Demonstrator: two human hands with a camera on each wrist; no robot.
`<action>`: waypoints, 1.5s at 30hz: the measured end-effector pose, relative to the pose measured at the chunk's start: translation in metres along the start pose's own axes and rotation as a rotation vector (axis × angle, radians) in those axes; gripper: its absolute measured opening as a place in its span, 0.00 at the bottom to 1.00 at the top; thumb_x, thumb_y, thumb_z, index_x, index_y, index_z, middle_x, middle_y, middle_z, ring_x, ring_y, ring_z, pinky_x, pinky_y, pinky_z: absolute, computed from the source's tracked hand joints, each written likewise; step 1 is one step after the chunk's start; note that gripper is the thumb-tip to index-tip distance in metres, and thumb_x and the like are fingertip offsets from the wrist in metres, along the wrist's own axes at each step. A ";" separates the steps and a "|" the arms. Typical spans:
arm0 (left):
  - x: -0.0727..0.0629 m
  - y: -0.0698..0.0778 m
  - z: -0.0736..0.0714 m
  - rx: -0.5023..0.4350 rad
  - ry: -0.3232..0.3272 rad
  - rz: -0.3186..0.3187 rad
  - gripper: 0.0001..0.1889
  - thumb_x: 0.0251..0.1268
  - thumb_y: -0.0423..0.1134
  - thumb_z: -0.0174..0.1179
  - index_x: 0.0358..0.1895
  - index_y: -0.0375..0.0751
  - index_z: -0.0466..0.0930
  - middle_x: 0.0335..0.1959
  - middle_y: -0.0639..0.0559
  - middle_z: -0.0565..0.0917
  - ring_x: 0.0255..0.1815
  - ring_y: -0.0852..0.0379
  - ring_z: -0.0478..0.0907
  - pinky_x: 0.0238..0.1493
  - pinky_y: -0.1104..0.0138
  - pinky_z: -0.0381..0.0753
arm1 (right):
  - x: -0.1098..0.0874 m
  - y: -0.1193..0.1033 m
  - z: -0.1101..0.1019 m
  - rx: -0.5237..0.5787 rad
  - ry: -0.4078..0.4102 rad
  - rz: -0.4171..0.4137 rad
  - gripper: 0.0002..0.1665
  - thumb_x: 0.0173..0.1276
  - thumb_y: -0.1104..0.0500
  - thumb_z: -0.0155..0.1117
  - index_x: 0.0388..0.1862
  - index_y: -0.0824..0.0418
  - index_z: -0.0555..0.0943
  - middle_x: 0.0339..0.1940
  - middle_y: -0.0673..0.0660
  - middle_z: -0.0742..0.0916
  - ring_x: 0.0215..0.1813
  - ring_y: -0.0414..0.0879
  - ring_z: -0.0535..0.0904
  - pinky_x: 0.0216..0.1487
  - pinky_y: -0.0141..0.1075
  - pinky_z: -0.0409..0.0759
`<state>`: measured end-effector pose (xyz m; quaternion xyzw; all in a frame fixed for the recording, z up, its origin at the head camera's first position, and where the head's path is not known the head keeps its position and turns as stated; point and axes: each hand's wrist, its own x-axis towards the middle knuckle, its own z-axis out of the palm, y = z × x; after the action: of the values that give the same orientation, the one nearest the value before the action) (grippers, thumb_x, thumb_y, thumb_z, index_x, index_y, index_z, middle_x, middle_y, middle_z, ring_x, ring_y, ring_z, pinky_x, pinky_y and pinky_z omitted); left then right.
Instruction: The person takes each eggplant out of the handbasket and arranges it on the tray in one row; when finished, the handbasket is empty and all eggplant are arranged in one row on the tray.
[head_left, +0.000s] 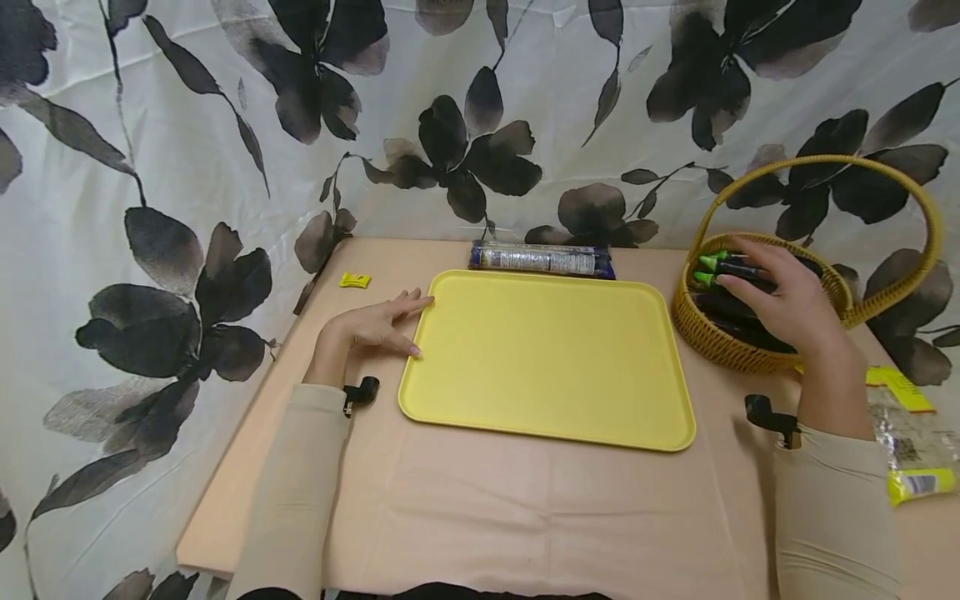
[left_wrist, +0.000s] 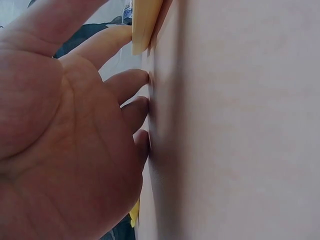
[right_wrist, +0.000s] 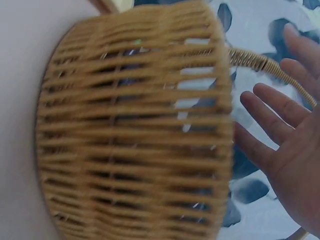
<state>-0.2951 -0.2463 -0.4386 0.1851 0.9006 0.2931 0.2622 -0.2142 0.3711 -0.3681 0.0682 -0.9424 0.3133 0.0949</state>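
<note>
A yellow tray (head_left: 547,358) lies flat on the table. My left hand (head_left: 382,323) touches its left edge with the thumb and a fingertip, the other fingers resting on the tabletop in the left wrist view. Over the wicker basket (head_left: 723,346) at the right, my right hand (head_left: 787,296) reaches in above dark, long things with green ends (head_left: 720,262). The right wrist view shows that hand's fingers (right_wrist: 272,107) spread and fairly straight beyond the basket's rim, with nothing seen in them. The basket's woven side hides most of its contents there.
A dark blue and silver packet (head_left: 542,259) lies behind the tray. A small yellow wrapped piece (head_left: 355,281) is at the back left. The basket's tall handle (head_left: 825,162) arches up at the right. A see-through and yellow bag (head_left: 911,433) lies beyond the right forearm.
</note>
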 end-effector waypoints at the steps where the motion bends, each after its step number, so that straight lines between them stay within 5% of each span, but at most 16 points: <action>1: 0.001 -0.001 0.000 -0.005 -0.001 -0.003 0.64 0.43 0.61 0.83 0.84 0.68 0.51 0.88 0.57 0.35 0.88 0.52 0.25 0.83 0.37 0.29 | 0.000 0.003 0.000 -0.011 -0.006 0.015 0.40 0.80 0.43 0.59 0.85 0.47 0.59 0.81 0.69 0.65 0.75 0.74 0.62 0.72 0.74 0.61; 8: 0.003 -0.002 0.000 -0.013 -0.003 0.012 0.63 0.44 0.60 0.83 0.85 0.67 0.51 0.89 0.55 0.35 0.88 0.51 0.25 0.83 0.37 0.29 | -0.003 0.024 -0.001 -0.078 -0.075 0.074 0.33 0.81 0.46 0.58 0.77 0.61 0.69 0.76 0.74 0.69 0.74 0.76 0.61 0.72 0.76 0.57; 30: 0.002 0.000 -0.002 0.031 0.002 0.004 0.63 0.45 0.61 0.82 0.85 0.66 0.50 0.88 0.53 0.36 0.88 0.49 0.26 0.83 0.37 0.31 | 0.000 0.042 0.001 -0.243 -0.251 0.074 0.24 0.79 0.60 0.62 0.70 0.66 0.75 0.73 0.78 0.71 0.73 0.79 0.61 0.71 0.76 0.58; 45: 0.001 0.001 0.000 0.006 0.002 0.005 0.63 0.44 0.60 0.82 0.85 0.65 0.51 0.89 0.54 0.36 0.88 0.50 0.26 0.84 0.37 0.31 | 0.000 0.049 0.002 -0.212 -0.167 0.016 0.21 0.76 0.64 0.65 0.65 0.67 0.80 0.65 0.80 0.77 0.67 0.78 0.69 0.65 0.76 0.65</action>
<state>-0.2962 -0.2453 -0.4385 0.1877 0.9012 0.2914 0.2600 -0.2231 0.4085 -0.3981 0.0759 -0.9754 0.2062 0.0202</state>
